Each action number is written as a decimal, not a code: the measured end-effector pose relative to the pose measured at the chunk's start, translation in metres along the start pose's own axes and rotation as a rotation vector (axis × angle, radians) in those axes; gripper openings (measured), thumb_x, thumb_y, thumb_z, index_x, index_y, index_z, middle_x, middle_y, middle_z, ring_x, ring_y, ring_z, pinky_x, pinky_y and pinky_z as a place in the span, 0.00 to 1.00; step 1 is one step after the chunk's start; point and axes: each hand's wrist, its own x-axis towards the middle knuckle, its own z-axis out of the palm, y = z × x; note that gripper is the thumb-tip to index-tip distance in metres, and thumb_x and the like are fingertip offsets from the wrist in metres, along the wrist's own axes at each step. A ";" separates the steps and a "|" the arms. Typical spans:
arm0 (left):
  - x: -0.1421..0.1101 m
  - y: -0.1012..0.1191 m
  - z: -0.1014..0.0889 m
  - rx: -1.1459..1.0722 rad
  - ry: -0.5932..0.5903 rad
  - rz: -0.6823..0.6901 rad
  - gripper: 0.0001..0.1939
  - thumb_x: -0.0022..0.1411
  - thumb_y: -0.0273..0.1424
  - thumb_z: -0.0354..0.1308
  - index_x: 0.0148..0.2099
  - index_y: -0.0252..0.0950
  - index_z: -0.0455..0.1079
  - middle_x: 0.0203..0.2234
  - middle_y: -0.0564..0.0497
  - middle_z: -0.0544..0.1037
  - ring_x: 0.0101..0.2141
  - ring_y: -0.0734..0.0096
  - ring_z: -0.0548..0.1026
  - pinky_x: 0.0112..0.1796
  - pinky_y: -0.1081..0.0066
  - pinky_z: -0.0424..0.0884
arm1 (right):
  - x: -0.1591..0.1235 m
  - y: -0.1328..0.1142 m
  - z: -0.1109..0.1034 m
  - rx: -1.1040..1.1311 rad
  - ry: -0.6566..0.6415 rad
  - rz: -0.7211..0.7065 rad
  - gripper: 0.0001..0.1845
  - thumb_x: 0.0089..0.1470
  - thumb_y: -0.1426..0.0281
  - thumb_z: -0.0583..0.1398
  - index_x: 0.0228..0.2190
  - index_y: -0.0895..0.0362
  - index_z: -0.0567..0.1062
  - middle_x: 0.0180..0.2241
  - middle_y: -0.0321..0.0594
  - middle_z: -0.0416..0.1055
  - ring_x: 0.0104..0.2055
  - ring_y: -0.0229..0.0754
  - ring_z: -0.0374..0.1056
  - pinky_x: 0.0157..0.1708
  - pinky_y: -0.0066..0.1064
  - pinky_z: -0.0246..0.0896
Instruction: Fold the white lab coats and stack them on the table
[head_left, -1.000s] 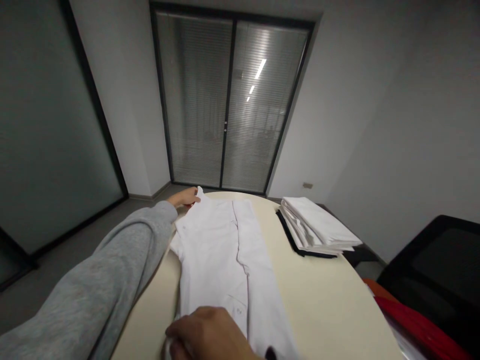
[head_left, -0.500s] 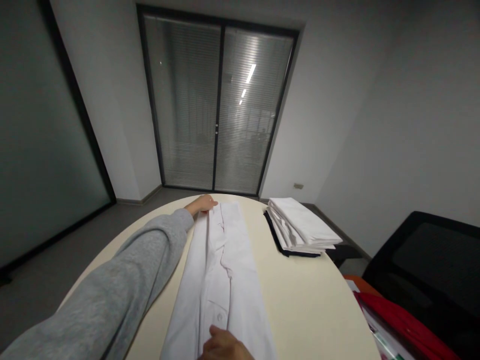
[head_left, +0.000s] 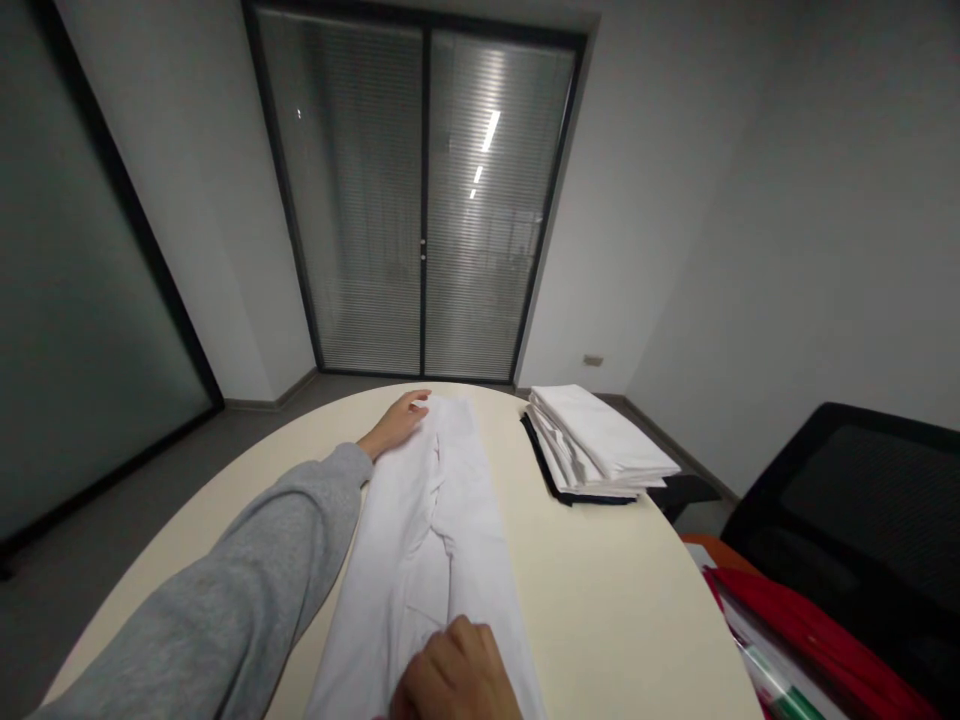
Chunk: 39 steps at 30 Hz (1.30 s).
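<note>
A white shirt (head_left: pixel 476 520), folded into a long strip, lies lengthwise on the round cream table. Its placket runs down the middle with a wavy edge. At the far left corner of the strip is my left hand (head_left: pixel 401 418), thumb and fingers apart, resting by the cloth. My right hand (head_left: pixel 459 672) is over the near end, its fingers curled down onto the shirt and closed on the fabric. The fingertips are hidden beneath the hand.
A stack of folded white garments (head_left: pixel 600 435) sits on a black folded item (head_left: pixel 551 480) at the table's right. Beside the table (head_left: pixel 600 610) stands a black mesh chair (head_left: pixel 862 520), with a red item (head_left: pixel 810 620) in front of it. Glass doors (head_left: pixel 420 200) are behind.
My left hand has opened from its hold on the far corner and lies slightly nearer. My right hand has shifted a little up the shirt. The view has tilted slightly.
</note>
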 end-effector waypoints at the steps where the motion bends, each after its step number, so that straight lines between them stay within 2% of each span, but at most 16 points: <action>1: -0.005 0.003 -0.001 0.012 -0.027 0.046 0.25 0.69 0.42 0.54 0.65 0.40 0.69 0.58 0.41 0.72 0.47 0.64 0.76 0.49 0.62 0.73 | 0.001 0.001 0.006 -0.039 0.027 0.020 0.30 0.56 0.37 0.59 0.26 0.51 0.73 0.24 0.41 0.68 0.33 0.49 0.65 0.32 0.39 0.59; 3: -0.017 0.011 -0.005 0.039 -0.109 0.141 0.17 0.63 0.37 0.61 0.53 0.41 0.78 0.53 0.44 0.77 0.51 0.60 0.73 0.57 0.60 0.67 | 0.002 0.001 0.016 -0.107 0.080 0.043 0.34 0.51 0.32 0.59 0.28 0.51 0.73 0.26 0.41 0.69 0.33 0.49 0.64 0.31 0.39 0.58; 5: -0.029 0.020 -0.008 0.113 -0.256 0.256 0.11 0.60 0.32 0.62 0.45 0.44 0.82 0.51 0.48 0.79 0.55 0.58 0.71 0.60 0.59 0.61 | 0.001 0.001 0.022 -0.149 0.092 0.046 0.37 0.47 0.29 0.59 0.30 0.51 0.74 0.26 0.41 0.68 0.32 0.49 0.63 0.30 0.39 0.57; 9: -0.052 0.034 -0.014 0.262 -0.552 0.429 0.19 0.58 0.24 0.56 0.43 0.49 0.82 0.54 0.54 0.80 0.57 0.56 0.68 0.60 0.57 0.54 | 0.000 -0.001 0.013 -0.126 -0.020 0.105 0.36 0.42 0.31 0.64 0.37 0.48 0.79 0.30 0.41 0.71 0.36 0.52 0.66 0.35 0.42 0.60; 12: -0.066 0.042 -0.015 0.259 -0.609 0.417 0.19 0.57 0.24 0.55 0.44 0.48 0.81 0.49 0.53 0.82 0.56 0.55 0.70 0.60 0.57 0.51 | 0.001 -0.005 -0.012 -0.023 -0.134 0.175 0.31 0.45 0.38 0.69 0.41 0.47 0.80 0.36 0.43 0.76 0.42 0.56 0.68 0.42 0.46 0.62; 15: -0.072 0.048 -0.018 0.306 -0.588 0.394 0.12 0.58 0.28 0.58 0.42 0.46 0.80 0.44 0.51 0.83 0.52 0.55 0.72 0.59 0.56 0.49 | 0.004 -0.011 -0.034 0.147 -0.195 0.228 0.17 0.50 0.54 0.71 0.39 0.49 0.81 0.38 0.41 0.79 0.45 0.54 0.70 0.46 0.45 0.61; 17: -0.073 0.051 -0.021 0.338 -0.572 0.387 0.08 0.60 0.31 0.59 0.40 0.45 0.80 0.41 0.51 0.82 0.49 0.56 0.72 0.59 0.56 0.48 | 0.005 -0.015 -0.040 0.224 -0.174 0.263 0.08 0.50 0.67 0.70 0.36 0.51 0.81 0.34 0.39 0.79 0.44 0.50 0.71 0.47 0.42 0.61; 20: -0.073 0.052 -0.027 0.388 -0.551 0.394 0.07 0.63 0.34 0.59 0.35 0.43 0.78 0.37 0.50 0.81 0.47 0.57 0.71 0.56 0.56 0.49 | 0.005 -0.019 -0.036 0.237 -0.093 0.311 0.08 0.46 0.76 0.65 0.30 0.53 0.81 0.30 0.39 0.78 0.41 0.48 0.71 0.45 0.39 0.61; 23: -0.073 0.050 -0.030 0.476 -0.502 0.426 0.13 0.65 0.36 0.58 0.28 0.40 0.74 0.33 0.49 0.78 0.44 0.58 0.69 0.53 0.55 0.50 | 0.005 -0.020 -0.034 0.234 -0.051 0.313 0.09 0.43 0.78 0.64 0.28 0.53 0.81 0.29 0.40 0.77 0.39 0.48 0.71 0.44 0.39 0.60; 25: -0.075 0.048 -0.028 0.530 -0.479 0.452 0.15 0.67 0.37 0.57 0.28 0.39 0.73 0.33 0.48 0.78 0.43 0.58 0.68 0.52 0.55 0.51 | 0.007 -0.020 -0.038 0.251 -0.069 0.295 0.10 0.44 0.78 0.63 0.29 0.53 0.81 0.30 0.39 0.77 0.39 0.47 0.71 0.45 0.39 0.59; 30: -0.081 0.045 -0.013 0.504 -0.466 0.479 0.14 0.72 0.41 0.54 0.38 0.41 0.74 0.40 0.49 0.79 0.47 0.58 0.69 0.52 0.56 0.54 | 0.005 -0.023 -0.051 0.310 -0.120 0.289 0.15 0.45 0.79 0.63 0.35 0.53 0.81 0.34 0.39 0.77 0.43 0.47 0.70 0.48 0.40 0.57; 34: -0.079 0.042 -0.014 0.323 -0.395 0.375 0.16 0.75 0.40 0.46 0.54 0.45 0.72 0.55 0.50 0.77 0.56 0.58 0.67 0.56 0.56 0.55 | 0.005 -0.022 -0.069 0.423 -0.080 0.312 0.21 0.51 0.76 0.62 0.47 0.52 0.77 0.44 0.41 0.75 0.48 0.47 0.70 0.50 0.37 0.59; 36: -0.076 0.034 -0.019 0.299 -0.333 0.325 0.18 0.75 0.39 0.44 0.59 0.47 0.70 0.59 0.50 0.75 0.59 0.57 0.66 0.59 0.54 0.56 | 0.016 -0.017 -0.085 0.471 -0.040 0.371 0.19 0.55 0.73 0.61 0.49 0.52 0.75 0.43 0.41 0.75 0.45 0.45 0.71 0.46 0.34 0.61; 39: -0.071 0.014 -0.026 0.388 -0.184 0.223 0.18 0.72 0.33 0.47 0.58 0.48 0.72 0.59 0.52 0.75 0.59 0.57 0.66 0.60 0.53 0.58 | 0.053 -0.002 -0.108 0.443 0.000 0.436 0.17 0.61 0.68 0.58 0.52 0.53 0.73 0.36 0.38 0.76 0.37 0.43 0.72 0.39 0.33 0.61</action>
